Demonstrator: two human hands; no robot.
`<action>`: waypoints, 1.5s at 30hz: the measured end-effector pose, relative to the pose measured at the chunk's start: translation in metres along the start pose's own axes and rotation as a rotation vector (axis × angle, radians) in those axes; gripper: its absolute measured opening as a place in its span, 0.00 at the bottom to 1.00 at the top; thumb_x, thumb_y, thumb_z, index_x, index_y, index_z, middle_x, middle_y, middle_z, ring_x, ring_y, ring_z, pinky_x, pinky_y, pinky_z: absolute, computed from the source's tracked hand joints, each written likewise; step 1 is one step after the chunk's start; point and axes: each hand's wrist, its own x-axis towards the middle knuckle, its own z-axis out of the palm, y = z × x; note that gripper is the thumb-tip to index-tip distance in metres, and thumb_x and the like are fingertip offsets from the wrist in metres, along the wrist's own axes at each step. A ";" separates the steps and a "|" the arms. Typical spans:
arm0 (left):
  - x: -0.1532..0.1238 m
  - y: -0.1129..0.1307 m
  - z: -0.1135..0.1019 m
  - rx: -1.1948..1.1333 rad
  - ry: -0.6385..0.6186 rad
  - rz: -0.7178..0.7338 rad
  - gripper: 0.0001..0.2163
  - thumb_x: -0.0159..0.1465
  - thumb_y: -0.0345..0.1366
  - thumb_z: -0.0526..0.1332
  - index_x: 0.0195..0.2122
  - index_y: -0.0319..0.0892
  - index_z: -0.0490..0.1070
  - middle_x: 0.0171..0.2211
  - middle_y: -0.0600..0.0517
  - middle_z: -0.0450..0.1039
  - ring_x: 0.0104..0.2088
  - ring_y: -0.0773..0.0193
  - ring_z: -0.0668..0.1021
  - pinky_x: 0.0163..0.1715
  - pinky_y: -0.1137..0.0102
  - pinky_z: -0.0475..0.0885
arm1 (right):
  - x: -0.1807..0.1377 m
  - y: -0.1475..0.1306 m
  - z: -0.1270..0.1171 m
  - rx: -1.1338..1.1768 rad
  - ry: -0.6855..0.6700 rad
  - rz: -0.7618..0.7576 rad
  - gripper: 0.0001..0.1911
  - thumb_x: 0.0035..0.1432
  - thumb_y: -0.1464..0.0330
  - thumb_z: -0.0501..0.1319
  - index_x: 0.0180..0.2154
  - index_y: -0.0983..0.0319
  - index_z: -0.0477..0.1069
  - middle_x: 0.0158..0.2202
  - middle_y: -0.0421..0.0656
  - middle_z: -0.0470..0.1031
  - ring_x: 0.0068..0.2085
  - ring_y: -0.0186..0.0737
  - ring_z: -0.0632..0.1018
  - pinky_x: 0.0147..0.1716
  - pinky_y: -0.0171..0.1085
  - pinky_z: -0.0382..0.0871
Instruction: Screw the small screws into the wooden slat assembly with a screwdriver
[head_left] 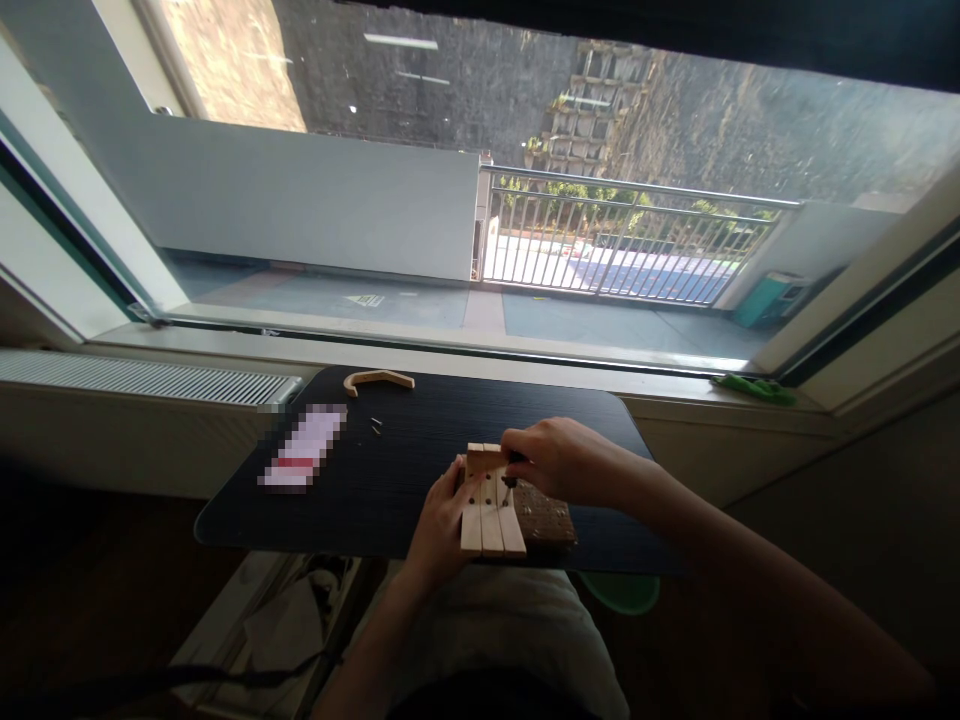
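Observation:
Pale wooden slats (491,530), joined side by side with a raised end at the far side, lean on a rough brown block (546,517). Several dark screw heads or holes dot the slats. My left hand (441,520) grips the slats along their left side, its fingers partly hidden. Above their right side, my right hand (555,458) is closed round the dark handle of a small screwdriver (510,483). The shaft points down, with its tip at a dark spot in the right slat. Whether a screw sits under the tip is too small to tell.
The black table (300,520) has rounded corners. A curved wooden piece (379,378) lies at its back edge, with a few small screws (376,427) nearby. A blurred pinkish-white item (304,450) is at the left. Behind stand a radiator (150,375) and a window sill (450,362).

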 end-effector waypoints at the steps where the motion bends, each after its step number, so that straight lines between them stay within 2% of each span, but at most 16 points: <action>1: 0.000 0.000 0.000 0.000 -0.002 -0.002 0.31 0.60 0.44 0.66 0.64 0.40 0.66 0.70 0.35 0.53 0.68 0.38 0.61 0.64 0.47 0.62 | 0.000 0.000 0.000 0.003 0.003 0.000 0.08 0.67 0.65 0.58 0.42 0.61 0.73 0.34 0.45 0.80 0.33 0.40 0.78 0.26 0.37 0.51; 8: 0.000 0.000 0.000 -0.016 0.010 -0.006 0.32 0.59 0.43 0.67 0.65 0.44 0.65 0.70 0.39 0.54 0.68 0.39 0.61 0.65 0.48 0.61 | 0.002 0.002 0.004 0.004 0.007 0.014 0.10 0.68 0.62 0.58 0.41 0.61 0.73 0.34 0.44 0.80 0.33 0.40 0.78 0.26 0.37 0.52; 13: 0.000 0.002 -0.001 -0.007 -0.012 -0.029 0.32 0.59 0.43 0.67 0.64 0.41 0.66 0.70 0.37 0.53 0.68 0.38 0.61 0.64 0.48 0.61 | 0.002 0.003 0.006 -0.020 0.027 0.021 0.12 0.69 0.60 0.57 0.41 0.61 0.73 0.34 0.45 0.80 0.32 0.40 0.78 0.26 0.37 0.52; 26: 0.000 0.004 -0.003 -0.024 -0.012 -0.062 0.30 0.59 0.41 0.66 0.63 0.44 0.67 0.71 0.40 0.53 0.68 0.39 0.61 0.63 0.46 0.62 | 0.009 0.004 0.013 -0.078 0.040 0.082 0.18 0.72 0.57 0.52 0.40 0.62 0.72 0.30 0.46 0.79 0.31 0.43 0.80 0.24 0.37 0.51; 33: -0.001 0.000 -0.002 -0.032 0.001 -0.039 0.30 0.58 0.39 0.66 0.64 0.46 0.67 0.71 0.42 0.54 0.68 0.40 0.62 0.64 0.48 0.62 | 0.013 0.005 0.018 -0.125 0.074 0.066 0.22 0.72 0.55 0.50 0.38 0.62 0.74 0.28 0.46 0.79 0.30 0.42 0.79 0.26 0.36 0.55; 40: 0.000 0.002 -0.004 -0.017 -0.022 -0.044 0.30 0.59 0.39 0.66 0.64 0.44 0.66 0.71 0.39 0.53 0.69 0.40 0.60 0.64 0.46 0.61 | 0.017 0.005 0.024 -0.129 0.120 0.034 0.23 0.73 0.56 0.49 0.37 0.62 0.76 0.28 0.45 0.80 0.29 0.41 0.79 0.25 0.37 0.51; 45: 0.000 -0.002 -0.001 -0.016 -0.019 -0.054 0.32 0.57 0.39 0.67 0.64 0.45 0.66 0.70 0.41 0.54 0.68 0.40 0.61 0.65 0.47 0.60 | 0.020 0.002 0.027 -0.105 0.137 0.009 0.26 0.73 0.56 0.47 0.35 0.61 0.78 0.29 0.45 0.80 0.29 0.38 0.78 0.27 0.36 0.52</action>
